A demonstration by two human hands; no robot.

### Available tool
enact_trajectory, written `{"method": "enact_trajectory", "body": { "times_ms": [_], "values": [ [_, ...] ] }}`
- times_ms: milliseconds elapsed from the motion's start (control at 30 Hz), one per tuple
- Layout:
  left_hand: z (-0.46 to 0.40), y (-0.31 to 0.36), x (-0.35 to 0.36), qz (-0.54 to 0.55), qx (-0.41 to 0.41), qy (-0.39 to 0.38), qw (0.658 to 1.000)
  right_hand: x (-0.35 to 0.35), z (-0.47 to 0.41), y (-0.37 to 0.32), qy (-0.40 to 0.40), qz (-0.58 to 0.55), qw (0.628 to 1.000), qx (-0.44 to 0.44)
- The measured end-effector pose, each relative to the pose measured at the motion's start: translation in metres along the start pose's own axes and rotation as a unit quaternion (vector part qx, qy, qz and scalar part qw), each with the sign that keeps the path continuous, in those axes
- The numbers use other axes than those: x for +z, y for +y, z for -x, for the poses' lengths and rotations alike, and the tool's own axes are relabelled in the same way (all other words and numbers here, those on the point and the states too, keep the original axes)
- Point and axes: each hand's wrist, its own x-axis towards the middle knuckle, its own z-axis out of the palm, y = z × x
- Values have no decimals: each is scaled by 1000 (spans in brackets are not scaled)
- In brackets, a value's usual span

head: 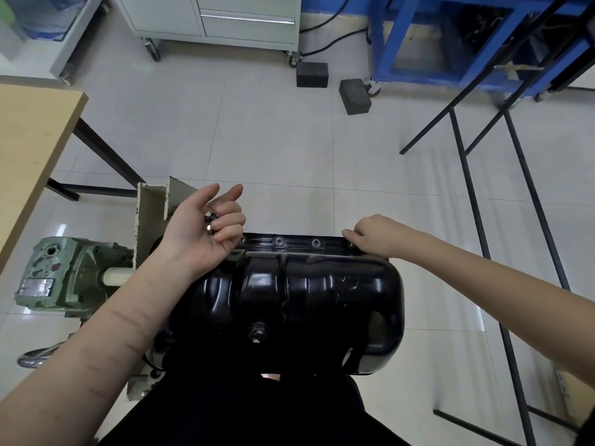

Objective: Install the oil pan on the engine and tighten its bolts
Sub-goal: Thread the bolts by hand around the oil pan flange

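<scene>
A glossy black oil pan [309, 304] lies bottom-up on the engine in front of me, with its drain plug [257, 331] facing me. Its far flange [289, 242] shows several open bolt holes. My left hand [206, 230] hovers palm-up over the pan's left end, its curled fingers holding a few silver bolts [211, 220]. My right hand [373, 235] is at the flange's far right corner, fingertips pinching a bolt [352, 244] set in a hole there.
A green gearbox [64, 278] and a beige stand bracket [154, 214] sit left of the engine. A wooden table [29, 146] is at far left. Black frame legs [483, 220] stand right. Two dark blocks [331, 85] lie on the tiled floor ahead.
</scene>
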Motion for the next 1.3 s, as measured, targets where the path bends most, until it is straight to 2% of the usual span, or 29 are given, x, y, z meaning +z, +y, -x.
{"method": "enact_trajectory", "body": {
  "times_ms": [200,1300],
  "values": [
    [0,0,0,-1,-1,-2,1000,-7,2,-3,-47,-3,998,31],
    [0,0,-1,3,3,-2,1000,-12,1,-9,-58,58,996,32]
  ]
}}
